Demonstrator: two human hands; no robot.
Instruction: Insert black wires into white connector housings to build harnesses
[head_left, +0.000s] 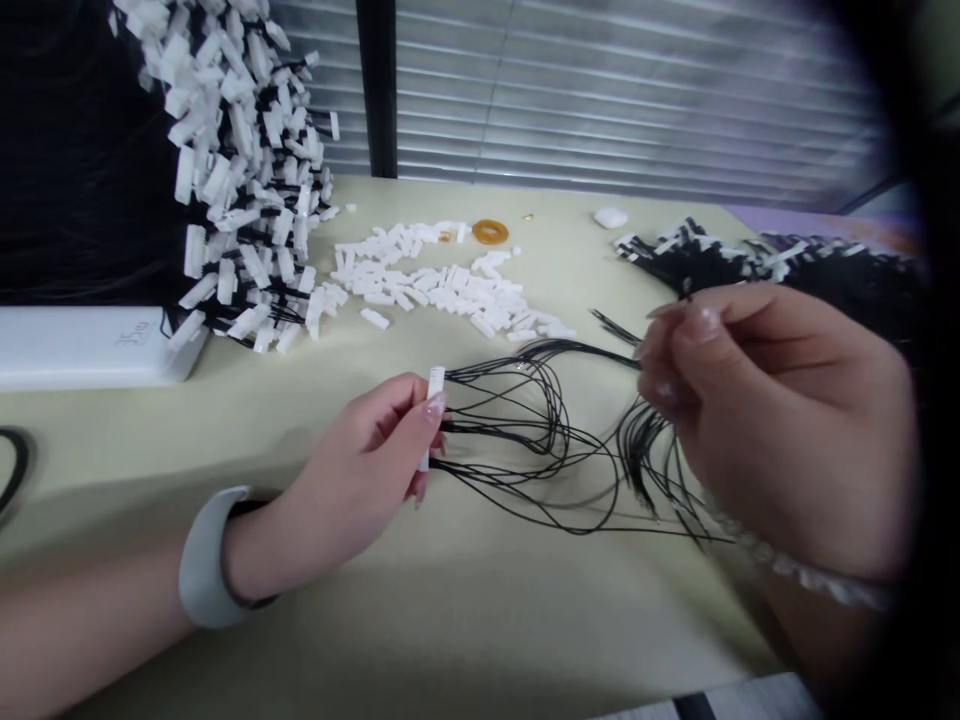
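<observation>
My left hand [375, 455], with a pale band on its wrist, pinches a white wire connector [436, 382] between thumb and fingers. Part of the connector is hidden behind the thumb. Thin black wires [555, 400] run out of its right side and loop across the table. At the right, my right hand [780, 400] is closed, thumb against forefinger, around black wires; a short dark wire end [685, 288] sticks up above the fingertips. Other loose wire ends hang below and beside this hand.
White connector housings [450, 285] lie scattered on the table [480, 620]. At the left is a big pile of connectors with black wires [240, 180] beside a white box-like object [82, 345]. An amber ring [490, 232] lies behind, with more wires [810, 265] at the right.
</observation>
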